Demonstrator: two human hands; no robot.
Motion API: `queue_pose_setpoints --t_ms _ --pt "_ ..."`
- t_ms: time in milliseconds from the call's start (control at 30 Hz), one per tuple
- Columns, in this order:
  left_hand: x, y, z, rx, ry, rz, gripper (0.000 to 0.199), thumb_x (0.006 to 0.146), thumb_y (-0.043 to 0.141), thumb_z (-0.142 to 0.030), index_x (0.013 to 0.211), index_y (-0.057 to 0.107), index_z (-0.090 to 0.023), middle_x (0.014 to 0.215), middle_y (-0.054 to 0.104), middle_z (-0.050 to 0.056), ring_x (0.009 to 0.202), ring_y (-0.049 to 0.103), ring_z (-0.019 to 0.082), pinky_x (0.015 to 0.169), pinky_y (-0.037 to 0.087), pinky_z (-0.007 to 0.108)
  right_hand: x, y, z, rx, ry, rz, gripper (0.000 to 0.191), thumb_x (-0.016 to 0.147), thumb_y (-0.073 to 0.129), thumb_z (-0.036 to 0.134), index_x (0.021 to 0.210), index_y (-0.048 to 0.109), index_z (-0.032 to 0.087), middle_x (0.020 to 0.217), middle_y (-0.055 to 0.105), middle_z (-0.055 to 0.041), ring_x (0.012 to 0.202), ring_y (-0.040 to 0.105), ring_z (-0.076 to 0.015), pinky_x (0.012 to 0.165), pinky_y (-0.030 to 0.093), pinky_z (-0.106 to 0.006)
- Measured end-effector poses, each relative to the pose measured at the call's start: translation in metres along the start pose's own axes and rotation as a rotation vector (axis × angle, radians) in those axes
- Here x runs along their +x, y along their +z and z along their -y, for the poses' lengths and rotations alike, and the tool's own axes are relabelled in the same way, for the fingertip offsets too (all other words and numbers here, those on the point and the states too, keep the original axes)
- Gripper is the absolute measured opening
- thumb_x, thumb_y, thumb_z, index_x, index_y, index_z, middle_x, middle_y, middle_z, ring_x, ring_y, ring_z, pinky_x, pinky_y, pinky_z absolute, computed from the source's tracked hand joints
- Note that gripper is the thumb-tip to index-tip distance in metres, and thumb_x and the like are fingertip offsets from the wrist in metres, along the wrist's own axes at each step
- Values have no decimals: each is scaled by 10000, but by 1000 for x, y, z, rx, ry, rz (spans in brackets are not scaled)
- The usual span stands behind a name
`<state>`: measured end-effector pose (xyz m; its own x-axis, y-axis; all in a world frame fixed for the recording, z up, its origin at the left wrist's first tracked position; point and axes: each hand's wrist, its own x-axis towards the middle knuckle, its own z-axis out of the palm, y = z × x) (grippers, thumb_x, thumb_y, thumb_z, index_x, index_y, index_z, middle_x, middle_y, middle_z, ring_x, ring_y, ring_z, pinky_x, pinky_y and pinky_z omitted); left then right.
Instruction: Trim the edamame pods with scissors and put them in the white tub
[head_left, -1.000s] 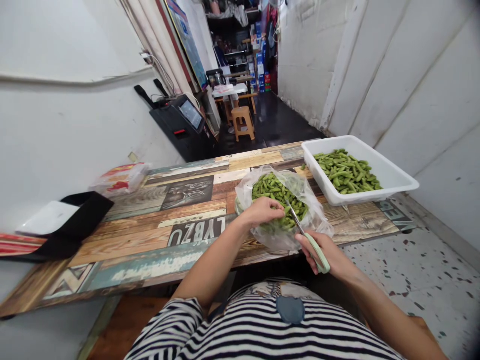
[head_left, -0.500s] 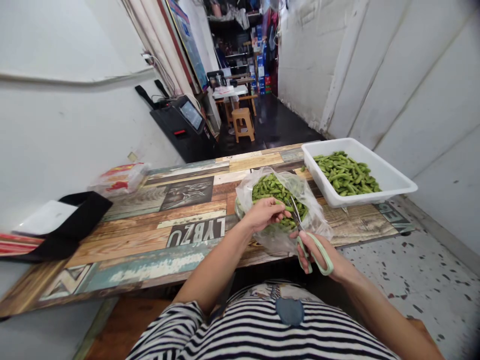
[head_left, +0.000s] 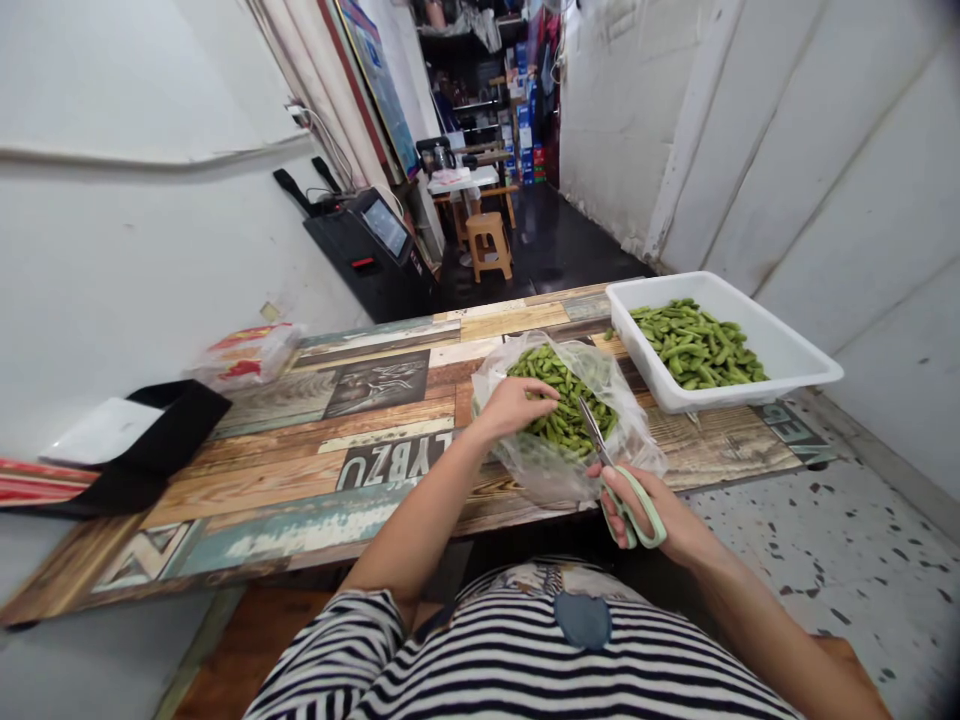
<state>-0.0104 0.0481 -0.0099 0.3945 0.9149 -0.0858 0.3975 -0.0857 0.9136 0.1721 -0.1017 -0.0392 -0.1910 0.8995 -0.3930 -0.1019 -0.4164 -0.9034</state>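
Green bean pods (head_left: 559,378) fill a clear plastic bag (head_left: 637,435) spread wide near the table's front edge. Over the left part of the pods is my left hand (head_left: 517,405), its thumb and fingers a little apart, with no pod visible between them. My right hand (head_left: 637,505) is wrapped round the pale green handles of the scissors (head_left: 646,512). Their blades are closed together and point up and left over the pods. More pods (head_left: 701,345) lie in a white plastic tray (head_left: 795,350) to the right of the bag.
On the patterned wooden table (head_left: 397,410), a red and clear plastic package (head_left: 247,355) and a black holder (head_left: 180,425) with papers stand at the left. A black touchscreen machine (head_left: 367,245) is behind the table. Farther back is a plastic stool (head_left: 489,245).
The pod that was in my left hand is no longer seen there. That hand has moved slightly left and its fingers have loosened. The scissor blades have closed.
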Motion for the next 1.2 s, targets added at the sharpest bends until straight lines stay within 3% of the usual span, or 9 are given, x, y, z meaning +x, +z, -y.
queue_pose_setpoints --t_ms 100,200,300,433,567,867,1033,1133,1200 --pt "1 6 4 589 169 97 152 678 669 -181 806 745 -209 821 703 42 791 612 191 727 441 275 0 0 -2 -10 15 -6 489 734 594 669 837 466 208 507 470 92 365 438 -63 349 389 -176" --pt "2 8 3 774 244 157 189 705 663 -193 867 754 -223 915 710 62 880 622 215 764 444 278 0 -1 -3 -38 23 1 507 737 587 675 899 476 208 549 476 85 394 448 -71 363 392 -186" --pt "2 7 0 597 270 126 198 724 677 -291 869 754 -181 912 710 73 835 633 191 743 454 258 0 -4 -6 -111 -38 12 524 778 544 668 991 485 194 600 498 68 461 489 -87 432 421 -205" --pt "-2 8 -1 305 114 97 255 687 706 -350 826 759 -143 844 735 61 800 652 187 730 466 255 3 -10 -10 -231 -99 6 509 849 471 631 1074 492 175 592 487 66 468 474 -95 465 409 -223" --pt "-7 12 -2 213 44 77 294 673 710 -352 846 761 -121 863 745 71 832 657 200 760 461 267 6 -13 -9 -337 -112 -17 496 868 457 604 1103 493 169 557 469 72 458 466 -108 448 403 -229" --pt "-15 14 -10 191 7 176 259 665 710 -361 797 757 -143 833 741 44 814 630 173 757 441 251 8 -4 -7 -343 -98 18 402 849 482 602 820 497 201 479 434 94 322 415 -74 322 348 -186" --pt "-16 15 -13 6 -92 144 177 663 700 -246 780 692 -114 695 677 18 562 510 77 538 361 200 8 -4 -8 -252 -53 -32 417 790 564 624 818 490 214 486 422 103 307 412 -77 290 335 -187" --pt "-15 16 -14 -249 -205 201 167 695 657 -197 828 609 -109 652 648 8 414 361 25 424 225 184 4 -4 -4 -144 -57 17 455 784 556 651 885 498 212 560 489 78 396 486 -93 379 410 -209" --pt "-14 17 -14 -385 -210 251 182 705 656 -187 840 556 -118 699 670 28 393 332 10 407 189 177 0 -4 -1 -113 -61 58 471 820 487 668 903 499 204 585 524 58 457 528 -106 471 450 -229"
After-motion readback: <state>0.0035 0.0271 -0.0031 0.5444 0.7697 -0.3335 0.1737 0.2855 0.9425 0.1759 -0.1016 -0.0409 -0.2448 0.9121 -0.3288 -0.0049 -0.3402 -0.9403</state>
